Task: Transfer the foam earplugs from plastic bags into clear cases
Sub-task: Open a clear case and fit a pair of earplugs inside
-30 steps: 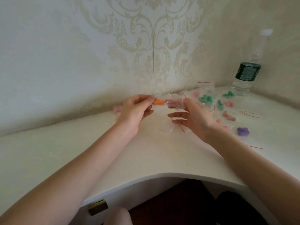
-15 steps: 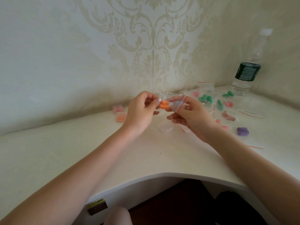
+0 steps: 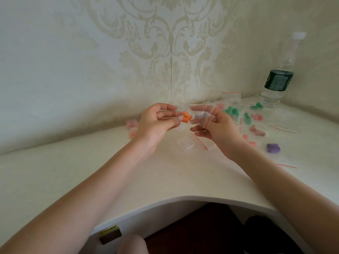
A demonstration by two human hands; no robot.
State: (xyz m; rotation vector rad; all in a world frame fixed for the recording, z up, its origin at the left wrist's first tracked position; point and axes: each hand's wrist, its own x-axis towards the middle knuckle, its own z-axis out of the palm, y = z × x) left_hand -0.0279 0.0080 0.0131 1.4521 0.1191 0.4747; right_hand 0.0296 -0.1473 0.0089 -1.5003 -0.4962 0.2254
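My left hand (image 3: pixel 156 123) is raised over the table and pinches two orange foam earplugs (image 3: pixel 186 117) at its fingertips. Just to the right, my right hand (image 3: pixel 219 129) pinches a small clear plastic bag (image 3: pixel 203 118) with a red zip strip. The earplugs sit at the bag's left edge; whether they are inside it I cannot tell. An empty clear case (image 3: pixel 185 143) lies on the white table (image 3: pixel 165 176) below my hands. Two clear cases stand at the left by the wall, one with pink earplugs (image 3: pixel 131 123) and one with orange earplugs (image 3: pixel 133 133).
Several bags of green (image 3: pixel 232 111), pink (image 3: pixel 257 132) and purple earplugs (image 3: pixel 273 147) lie scattered at the right. A water bottle (image 3: pixel 278 83) stands in the back right corner. Patterned walls close the back, and the table's front edge curves inward.
My left hand brought the orange earplug rightward to the bag in my right hand. Two orange earplugs now show between the hands, and both hands are a little higher.
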